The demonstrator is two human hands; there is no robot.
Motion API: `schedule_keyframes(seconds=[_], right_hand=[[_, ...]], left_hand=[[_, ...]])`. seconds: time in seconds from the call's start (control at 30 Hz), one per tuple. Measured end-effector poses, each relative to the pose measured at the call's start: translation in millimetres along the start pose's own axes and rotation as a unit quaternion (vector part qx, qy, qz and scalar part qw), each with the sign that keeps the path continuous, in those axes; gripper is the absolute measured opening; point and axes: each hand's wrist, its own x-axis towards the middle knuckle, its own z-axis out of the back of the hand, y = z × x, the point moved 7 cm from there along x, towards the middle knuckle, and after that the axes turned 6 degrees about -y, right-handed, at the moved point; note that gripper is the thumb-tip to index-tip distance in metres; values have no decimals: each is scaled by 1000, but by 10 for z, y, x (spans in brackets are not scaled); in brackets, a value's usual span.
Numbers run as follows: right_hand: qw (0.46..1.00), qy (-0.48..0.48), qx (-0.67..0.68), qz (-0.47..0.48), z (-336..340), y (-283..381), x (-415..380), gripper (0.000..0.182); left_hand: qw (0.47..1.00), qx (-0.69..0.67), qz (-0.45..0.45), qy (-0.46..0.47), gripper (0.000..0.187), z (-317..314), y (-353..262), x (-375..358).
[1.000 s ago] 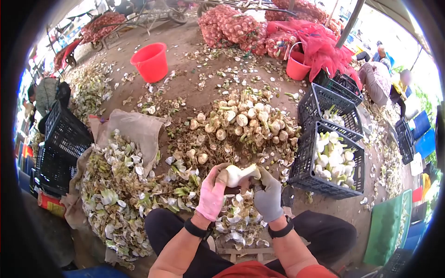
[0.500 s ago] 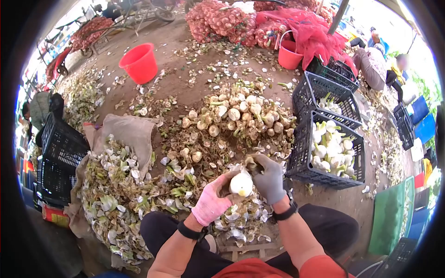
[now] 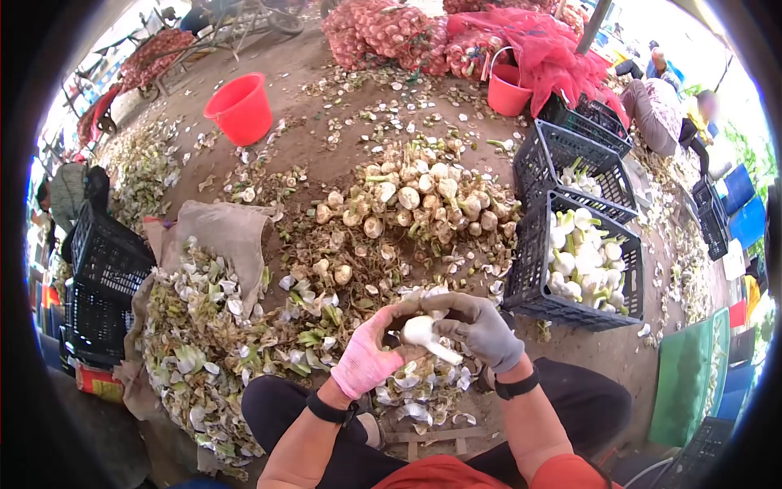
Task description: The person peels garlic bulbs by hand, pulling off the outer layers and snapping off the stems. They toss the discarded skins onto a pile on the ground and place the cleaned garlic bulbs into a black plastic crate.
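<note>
A white garlic bulb is held between my two gloved hands above a litter of peelings. Its pale stem sticks out toward the lower right. My left hand, in a pink glove, curls around the bulb's left side. In a grey glove, my right hand has its fingers closed on the bulb from the right and over the top. Beyond the hands lies a heap of unpeeled garlic with dry roots. Loose garlic skins cover the ground just below the hands.
To the right, a black crate holds peeled white garlic, with another crate behind it. A large peelings pile lies left beside sackcloth. Farther off are a red bucket, red net sacks and people at the right.
The bulb has turned, so its stem now points to the lower right instead of its round end facing me. My right hand has shifted down and around it.
</note>
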Motion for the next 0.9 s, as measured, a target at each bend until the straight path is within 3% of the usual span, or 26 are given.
schedule_keyframes(seconds=[0.07,0.13,0.17,0.27,0.33,0.37,0.4,0.47,0.5,0.53,0.6,0.63,0.67,0.7,0.73,0.8,0.83,0.9], right_hand=[[1000,-18,-11,7,-6,-59,43,23],[998,-60,3,13,-49,-116,68,13],[996,-78,-5,34,-62,-130,74,10],[988,-95,-71,98,-106,-80,133,6],[939,-153,-290,104,-46,-93,200,10],[923,-144,-348,78,44,-325,309,22],[922,-145,-349,80,173,-532,369,22],[846,-69,-523,74,286,-877,453,33],[801,-40,-592,78,188,-772,405,47],[831,-60,-544,103,134,-605,321,55],[924,-75,-351,128,72,-281,221,53],[924,-75,-352,128,23,-178,150,53],[987,-61,-141,44,-12,-189,105,50],[995,-43,77,-42,-88,-238,75,48],[995,-43,78,-41,-137,-224,68,48],[991,-8,-119,56,-260,-120,18,41],[965,-12,-221,139,-287,-2,5,28],[964,-30,-237,112,-211,-23,37,21]], left_hand=[[1000,5,9,-9,55,17,6,-7],[951,-285,120,-19,53,-23,153,-48],[936,-335,107,-5,52,-44,161,-49],[920,-366,141,6,52,-53,243,-77],[924,-345,165,19,53,-63,207,-109],[925,-340,168,15,56,-64,209,-115],[927,-335,170,10,58,-62,201,-119],[930,-342,137,2,76,-44,83,-102],[950,-301,79,-14,80,42,82,-54],[964,-262,27,-33,85,99,119,-66],[971,-225,65,-49,89,138,131,-66],[980,-183,43,-69,90,185,202,-39],[986,-139,20,-90,91,227,221,-22],[989,-93,13,-115,92,225,160,-29],[989,-92,13,-115,92,208,137,-15],[990,62,19,-129,87,180,125,-2],[989,76,30,-121,87,160,110,4],[992,87,44,-80,90,120,104,5]])
